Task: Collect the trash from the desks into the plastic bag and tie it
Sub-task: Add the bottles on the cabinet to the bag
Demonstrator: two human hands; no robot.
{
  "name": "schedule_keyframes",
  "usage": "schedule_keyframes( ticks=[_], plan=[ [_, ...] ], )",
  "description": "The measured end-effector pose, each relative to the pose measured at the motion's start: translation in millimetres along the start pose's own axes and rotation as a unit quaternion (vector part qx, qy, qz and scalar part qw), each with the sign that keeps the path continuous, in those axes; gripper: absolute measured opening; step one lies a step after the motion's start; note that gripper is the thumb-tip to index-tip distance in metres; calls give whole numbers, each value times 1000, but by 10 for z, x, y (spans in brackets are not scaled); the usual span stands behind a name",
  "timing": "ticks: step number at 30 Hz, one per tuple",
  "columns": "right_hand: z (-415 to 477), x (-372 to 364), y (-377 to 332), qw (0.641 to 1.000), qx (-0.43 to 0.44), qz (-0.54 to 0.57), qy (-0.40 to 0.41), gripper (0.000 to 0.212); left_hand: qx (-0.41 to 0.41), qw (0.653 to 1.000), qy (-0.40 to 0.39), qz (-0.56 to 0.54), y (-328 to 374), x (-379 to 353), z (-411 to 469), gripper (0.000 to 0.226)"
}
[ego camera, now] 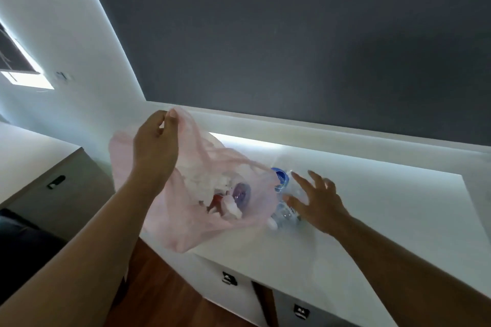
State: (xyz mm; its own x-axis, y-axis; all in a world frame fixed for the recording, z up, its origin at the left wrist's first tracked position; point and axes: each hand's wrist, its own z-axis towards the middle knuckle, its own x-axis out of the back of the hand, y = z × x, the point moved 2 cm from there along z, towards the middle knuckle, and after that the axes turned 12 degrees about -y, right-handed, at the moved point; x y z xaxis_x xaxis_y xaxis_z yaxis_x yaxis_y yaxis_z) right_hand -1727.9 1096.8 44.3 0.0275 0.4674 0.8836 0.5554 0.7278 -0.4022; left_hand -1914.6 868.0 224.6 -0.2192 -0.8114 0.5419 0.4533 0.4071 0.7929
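Left hand (156,141), raised, pinches the rim of the pink plastic bag (186,215) between thumb and fingertips; the bag hangs below and to the right of this hand, its mouth gaping toward the right hand. Right hand (316,202), fingers spread and not closed on anything, reaches onto the clear plastic bottle (283,194), which lies on its side on the white desk (372,207), just beside the bag's mouth and under the fingertips. Whether the fingers already touch the bottle cannot be told. Inside the bag, below the left hand: crumpled white paper, a red item and a round purple lid.

Handling, as judged: the bottle looks empty, so light, thin-walled and easily dented, smooth and prone to roll; best taken around the mid-body near the blue label (281,177). The bag is limp, thin film that collapses unless its rim is held apart, and could tear under a sharp edge.
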Motion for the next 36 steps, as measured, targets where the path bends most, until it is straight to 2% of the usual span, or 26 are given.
schedule_keyframes(
  ticks=[2, 4, 9, 11, 13, 17, 19, 22, 24, 26, 28, 30, 32, 34, 35, 36],
  plan=[
    [-106, -105, 115, 997, 37, 15, -60, 100, 3, 1000, -8, 12, -11, -71, -32, 40],
    [-178, -41, 159, 996, 45, 34, -68, 98, 6, 1000, -12, 21, -7, -124, -47, 39],
    [-289, 211, 515, 989, 70, -74, -110, 108, 4, 999, -24, 38, 36, -85, -55, 38],
    [-309, 260, 639, 980, 78, -130, -133, 98, -4, 997, -28, 76, 65, 14, -30, 39],
    [-320, 341, 555, 982, 89, -137, -93, 87, -12, 994, -29, 106, 101, 135, 7, 42],
    [-405, 619, -409, 988, 141, -5, 61, 86, -12, 994, -10, 106, 131, 330, 56, 38],
    [-498, 645, -1034, 977, 192, 26, 88, 80, -2, 995, 2, 104, 138, 406, 75, 33],
    [-478, 466, -1781, 980, 188, 49, 41, 75, -2, 994, 9, 108, 168, 548, 104, 36],
    [-317, 331, -2107, 988, 142, 65, 16, 79, -1, 994, 15, 110, 185, 660, 115, 37],
    [-130, 281, -2313, 986, 82, 142, -24, 90, 8, 995, 21, 102, 167, 752, 126, 34],
    [-6, 333, -2426, 954, 40, 285, -86, 97, 25, 995, 26, 96, 125, 806, 130, 29],
    [36, 412, -2449, 917, 46, 378, -119, 92, 34, 995, 29, 91, 73, 819, 139, 28],
    [93, 456, -2338, 911, 91, 398, -61, 68, 39, 995, 28, 85, 37, 799, 154, 29],
    [132, 479, -2118, 922, 127, 361, 67, 30, 43, 995, 22, 89, 6, 754, 176, 29],
    [155, 497, -1981, 929, 123, 324, 129, 18, 43, 995, 20, 90, -8, 731, 188, 29],
    [175, 528, -1829, 935, 101, 287, 181, 16, 43, 995, 18, 90, -24, 707, 199, 30]
  ],
)
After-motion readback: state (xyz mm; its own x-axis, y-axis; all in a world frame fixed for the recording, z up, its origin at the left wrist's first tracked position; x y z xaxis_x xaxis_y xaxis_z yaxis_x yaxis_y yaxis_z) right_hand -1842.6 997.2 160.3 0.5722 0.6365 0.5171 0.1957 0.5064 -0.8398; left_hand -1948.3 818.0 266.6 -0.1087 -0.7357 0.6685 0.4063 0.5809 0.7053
